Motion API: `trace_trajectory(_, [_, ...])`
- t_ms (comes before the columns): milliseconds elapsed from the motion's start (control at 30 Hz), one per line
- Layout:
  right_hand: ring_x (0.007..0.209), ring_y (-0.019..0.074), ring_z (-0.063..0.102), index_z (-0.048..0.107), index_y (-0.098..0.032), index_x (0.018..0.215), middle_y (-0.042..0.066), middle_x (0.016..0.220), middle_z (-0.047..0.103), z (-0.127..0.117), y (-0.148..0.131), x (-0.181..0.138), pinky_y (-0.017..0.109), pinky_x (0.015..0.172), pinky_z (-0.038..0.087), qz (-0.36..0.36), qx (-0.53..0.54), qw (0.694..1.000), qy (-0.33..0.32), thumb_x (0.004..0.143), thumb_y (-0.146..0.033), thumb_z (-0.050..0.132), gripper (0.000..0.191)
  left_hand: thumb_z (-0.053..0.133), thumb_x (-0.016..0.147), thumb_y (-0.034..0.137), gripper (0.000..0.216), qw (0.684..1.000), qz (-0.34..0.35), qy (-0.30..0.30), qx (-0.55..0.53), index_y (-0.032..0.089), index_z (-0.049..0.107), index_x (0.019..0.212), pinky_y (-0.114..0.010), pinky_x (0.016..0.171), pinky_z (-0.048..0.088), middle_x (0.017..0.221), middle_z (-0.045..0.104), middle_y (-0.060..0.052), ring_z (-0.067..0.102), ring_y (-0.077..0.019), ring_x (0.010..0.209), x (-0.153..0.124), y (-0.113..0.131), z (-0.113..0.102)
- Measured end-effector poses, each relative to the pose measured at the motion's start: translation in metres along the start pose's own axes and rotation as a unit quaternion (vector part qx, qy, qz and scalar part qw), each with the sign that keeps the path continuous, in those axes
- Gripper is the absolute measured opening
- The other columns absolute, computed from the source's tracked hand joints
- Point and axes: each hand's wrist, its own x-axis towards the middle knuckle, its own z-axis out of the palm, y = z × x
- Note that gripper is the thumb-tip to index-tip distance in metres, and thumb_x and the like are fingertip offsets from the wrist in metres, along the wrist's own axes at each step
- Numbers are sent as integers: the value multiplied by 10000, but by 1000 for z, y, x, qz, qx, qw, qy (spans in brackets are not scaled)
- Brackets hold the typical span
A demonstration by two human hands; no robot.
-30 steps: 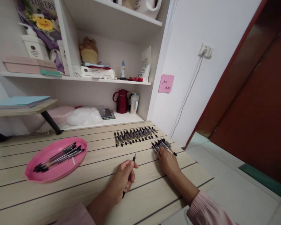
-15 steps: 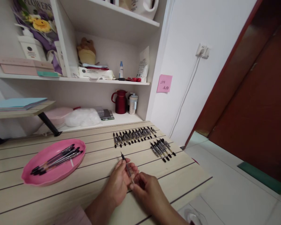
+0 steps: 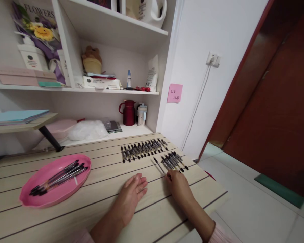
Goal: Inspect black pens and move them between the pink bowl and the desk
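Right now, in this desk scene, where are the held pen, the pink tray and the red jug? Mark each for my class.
Held pen (image 3: 159, 166): head view, on its barrel.
Pink tray (image 3: 48, 172): head view, on its bare inside.
Red jug (image 3: 129, 114): head view, on its body.

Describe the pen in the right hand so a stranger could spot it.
On the striped table, right of the pink tray, find the right hand. The pen sticks out beyond it, beside the smaller group of pens; it alone is held.

A free lane of pale, dark-striped wooden tabletop (image 3: 105, 179) lies between the pink, scalloped oval tray (image 3: 47, 172) and bare left hand (image 3: 131, 197); beyond the right hand (image 3: 178, 186), slim black-and-grey pens (image 3: 171, 161) block passage.
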Motion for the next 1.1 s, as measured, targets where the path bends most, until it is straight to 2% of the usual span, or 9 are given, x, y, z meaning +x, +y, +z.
trace_trajectory(133, [797, 174, 593, 615, -142, 814, 102, 838, 647, 4, 8, 8, 246, 661, 351, 21, -60, 998, -8, 817, -175, 465, 154, 585, 778, 280, 258, 1000, 6, -14, 14, 141, 570, 996, -392, 921, 412, 1011, 624, -131, 589, -227, 979, 1, -1, -2])
trace_trajectory(300, [798, 188, 606, 608, -147, 824, 107, 868, 651, 9, 9, 10, 262, 661, 367, 31, -83, 996, -2, 835, -216, 455, 169, 606, 759, 284, 222, 999, 11, -22, 30, 133, 604, 922, -381, 899, 419, 925, 644, -114, 606, -206, 901, 2, -2, -2])
trace_trajectory(533, [789, 198, 611, 600, -148, 821, 115, 867, 649, 9, 7, 10, 268, 652, 379, 31, -92, 995, 11, 857, -271, 422, 219, 629, 740, 290, 226, 999, 11, -24, 38, 134, 616, 903, -380, 875, 426, 920, 647, -113, 607, -200, 872, 2, -2, -2])
trace_trajectory(767, [802, 208, 611, 560, -143, 880, 104, 860, 644, 5, 5, 2, 274, 642, 374, 19, -95, 995, 37, 861, -254, 414, 184, 633, 738, 284, 221, 999, 13, -29, 44, 136, 617, 901, -369, 859, 431, 921, 651, -113, 608, -197, 867, 2, -1, -2])
trace_trajectory(900, [809, 192, 613, 549, -143, 891, 108, 890, 641, 5, 5, -1, 261, 651, 373, 4, -86, 996, 33, 861, -232, 417, 162, 640, 731, 286, 232, 998, 13, -34, 53, 138, 618, 908, -367, 859, 429, 919, 653, -113, 609, -195, 862, 2, -1, -2])
trace_trajectory(1100, [799, 196, 624, 560, -136, 877, 122, 889, 647, 7, 4, 2, 268, 665, 388, 23, -87, 996, 18, 861, -280, 421, 201, 646, 724, 289, 229, 996, 21, -44, 74, 143, 622, 899, -354, 841, 427, 900, 658, -103, 610, -187, 838, -1, -1, -1])
